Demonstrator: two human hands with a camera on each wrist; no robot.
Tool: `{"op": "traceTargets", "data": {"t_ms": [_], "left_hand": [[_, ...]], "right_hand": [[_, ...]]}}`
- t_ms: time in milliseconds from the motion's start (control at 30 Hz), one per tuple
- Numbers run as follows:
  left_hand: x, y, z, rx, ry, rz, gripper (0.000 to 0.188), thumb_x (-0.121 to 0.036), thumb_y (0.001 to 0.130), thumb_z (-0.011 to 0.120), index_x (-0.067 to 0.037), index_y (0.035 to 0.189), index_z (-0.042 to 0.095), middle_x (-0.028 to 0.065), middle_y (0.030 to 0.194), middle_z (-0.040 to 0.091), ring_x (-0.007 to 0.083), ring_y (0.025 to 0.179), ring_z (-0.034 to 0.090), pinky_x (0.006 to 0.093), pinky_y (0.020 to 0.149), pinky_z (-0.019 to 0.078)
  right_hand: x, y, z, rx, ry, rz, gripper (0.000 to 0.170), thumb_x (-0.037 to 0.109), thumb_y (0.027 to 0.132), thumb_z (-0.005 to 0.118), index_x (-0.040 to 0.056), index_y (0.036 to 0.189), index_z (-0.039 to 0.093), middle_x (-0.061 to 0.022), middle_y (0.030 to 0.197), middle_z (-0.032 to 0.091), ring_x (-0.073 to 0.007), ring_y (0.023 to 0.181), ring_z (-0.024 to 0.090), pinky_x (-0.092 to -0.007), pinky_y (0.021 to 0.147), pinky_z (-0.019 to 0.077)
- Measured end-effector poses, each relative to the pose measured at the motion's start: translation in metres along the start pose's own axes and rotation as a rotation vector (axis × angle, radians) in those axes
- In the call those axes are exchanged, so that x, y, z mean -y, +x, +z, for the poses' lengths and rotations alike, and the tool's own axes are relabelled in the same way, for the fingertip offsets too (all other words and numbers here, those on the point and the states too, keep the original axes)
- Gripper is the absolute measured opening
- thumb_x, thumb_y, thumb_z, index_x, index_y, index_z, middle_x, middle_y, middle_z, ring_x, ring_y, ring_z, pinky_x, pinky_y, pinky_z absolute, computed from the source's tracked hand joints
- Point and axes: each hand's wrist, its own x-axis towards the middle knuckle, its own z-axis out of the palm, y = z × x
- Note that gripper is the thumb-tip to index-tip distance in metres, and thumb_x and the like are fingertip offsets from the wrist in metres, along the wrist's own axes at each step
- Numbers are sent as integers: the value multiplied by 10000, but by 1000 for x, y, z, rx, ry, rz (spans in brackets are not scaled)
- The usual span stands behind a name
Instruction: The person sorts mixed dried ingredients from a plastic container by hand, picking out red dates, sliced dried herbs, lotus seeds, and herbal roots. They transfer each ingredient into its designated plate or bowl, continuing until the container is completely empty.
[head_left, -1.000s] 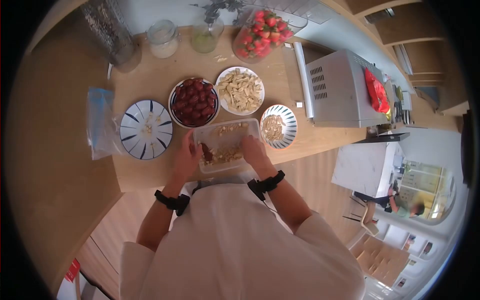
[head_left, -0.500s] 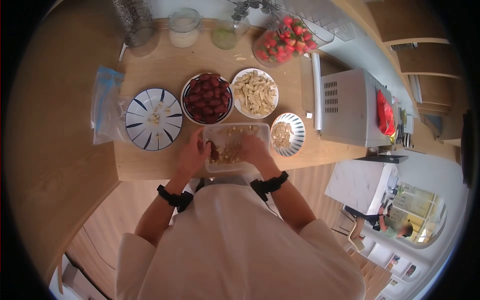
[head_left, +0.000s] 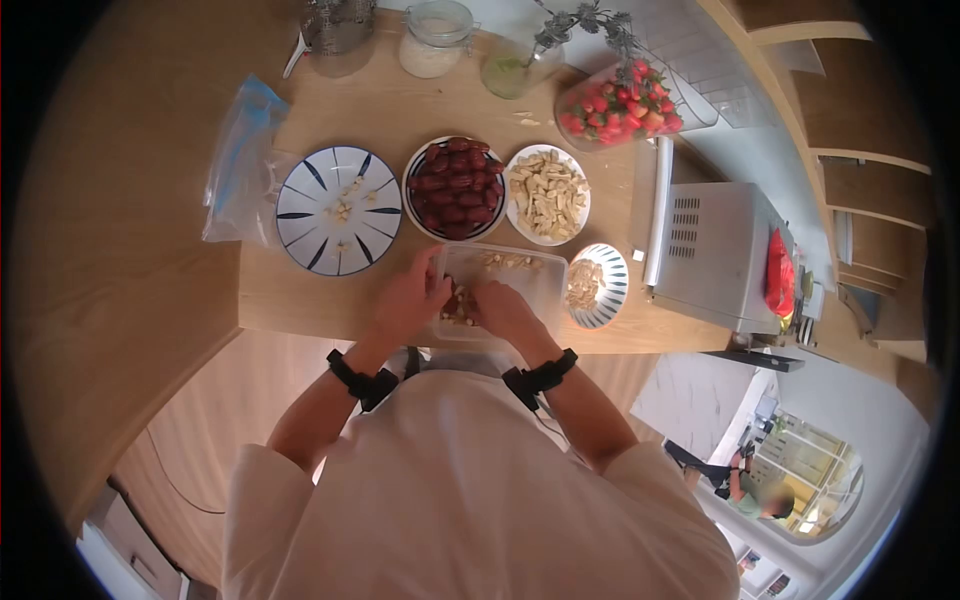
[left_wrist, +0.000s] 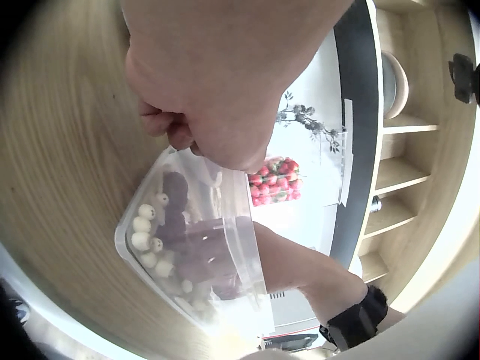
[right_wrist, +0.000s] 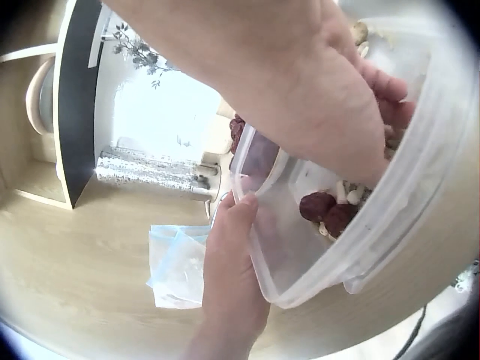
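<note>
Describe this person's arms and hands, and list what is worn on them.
The left hand and right hand are ungloved. Each wrist carries a black strap with a dark, boxy module. The forearms are bare below loose, pale, plain-looking sleeves.

The left hand grips the wall at the left end of the box, its thumb at the rim. The right hand reaches down inside the box, fingers bent, their tips hidden. The left forearm and right forearm come from the box's near side, converging from widely spaced, bent elbows.
</note>
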Motion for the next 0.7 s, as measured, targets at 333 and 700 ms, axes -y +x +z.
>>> {"op": "traceTargets", "data": {"t_ms": [333, 700], "left_hand": [[14, 1, 11, -9, -53, 19, 583, -282, 905, 668, -142, 1417, 428, 81, 840, 625, 298, 753, 645, 422, 682, 517], [20, 5, 11, 14, -83, 75, 563, -176, 917, 654, -110, 1424, 419, 46, 803, 570, 180, 703, 563, 333, 652, 481]], "right_hand": [[-15, -12, -4, -79, 429, -102, 147, 111, 843, 661, 21, 952, 701, -218, 846, 688, -420, 824, 655, -476, 741, 524], [-32, -64, -39, -281, 1080, 152, 126, 69, 979, 590, -19, 1058, 634, -31, 754, 612, -83, 638, 594, -253, 557, 498]]}}
